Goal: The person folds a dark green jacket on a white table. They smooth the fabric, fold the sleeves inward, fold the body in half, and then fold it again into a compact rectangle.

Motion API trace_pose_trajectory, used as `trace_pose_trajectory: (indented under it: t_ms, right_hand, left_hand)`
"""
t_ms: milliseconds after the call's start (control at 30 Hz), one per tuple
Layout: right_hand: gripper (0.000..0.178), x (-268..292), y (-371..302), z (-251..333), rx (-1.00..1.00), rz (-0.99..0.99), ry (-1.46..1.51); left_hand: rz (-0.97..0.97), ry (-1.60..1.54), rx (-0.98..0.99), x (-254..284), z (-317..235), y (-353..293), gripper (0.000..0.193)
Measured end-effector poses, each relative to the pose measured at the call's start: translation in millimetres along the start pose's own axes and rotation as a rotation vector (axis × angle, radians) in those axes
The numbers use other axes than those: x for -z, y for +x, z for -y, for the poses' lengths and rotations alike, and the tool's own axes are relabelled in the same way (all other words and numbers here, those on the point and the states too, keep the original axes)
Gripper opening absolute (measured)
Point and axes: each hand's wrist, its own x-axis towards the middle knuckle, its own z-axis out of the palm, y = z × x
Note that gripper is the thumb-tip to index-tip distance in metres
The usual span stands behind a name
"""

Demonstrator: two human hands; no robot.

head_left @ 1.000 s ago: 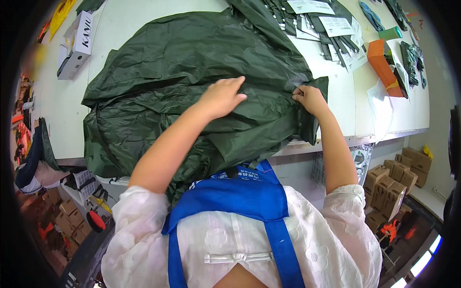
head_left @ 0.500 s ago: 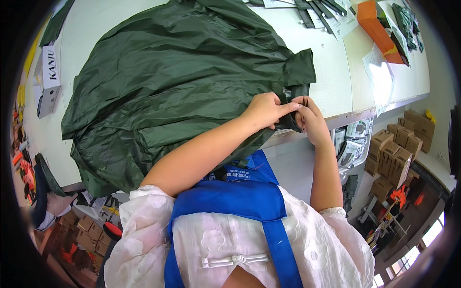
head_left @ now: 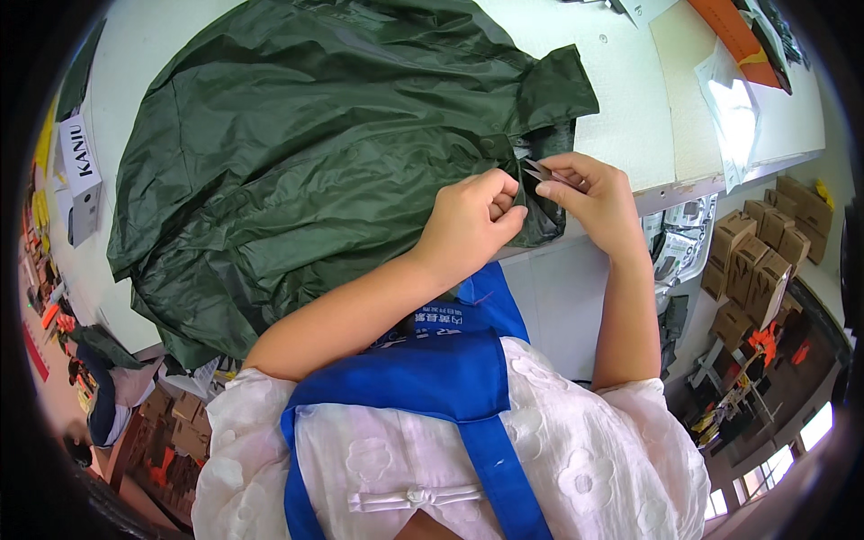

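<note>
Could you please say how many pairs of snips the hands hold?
1: metal snips in the right hand, at the green garment. The left hand is curled and could hide another.

Room between garment (head_left: pixel 315 135) and orange box (head_left: pixel 733 31)

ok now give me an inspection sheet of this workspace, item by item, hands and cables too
surface: white table, mostly covered on the person's left and middle
job's things: dark green fabric, spread and wrinkled; small pointed metal snips at its right-hand edge
clutter: white box at far left; orange box and shiny translucent sheet at right
grippers: left hand curled at the fabric, exact grip unclear; right hand holding the snips, blades pointing left
cables: nothing seen
surroundings: cardboard boxes stacked at right; plastic-wrapped packages below the table edge
</note>
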Motion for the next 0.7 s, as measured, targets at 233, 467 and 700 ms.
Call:
trace_pose_trajectory:
  t_ms: [233, 467, 700]
  right_hand:
    - [0.020, -3, 9, 0, 0.003, 0.031, 0.000]
    - [0.050, 2, -10, -16, 0.043, -0.032, 0.207]
    - [0.029, -14, -47, -40, 0.240, -0.209, -0.087]
  left_hand:
    - [-0.053, -0.001, -0.071, -2, 6, -5, 0.015]
    - [0.058, -0.311, 0.113, 5, 28, -1, 0.009]
    - [0.206, -0.884, 0.326, 19, -7, 11, 0.021]
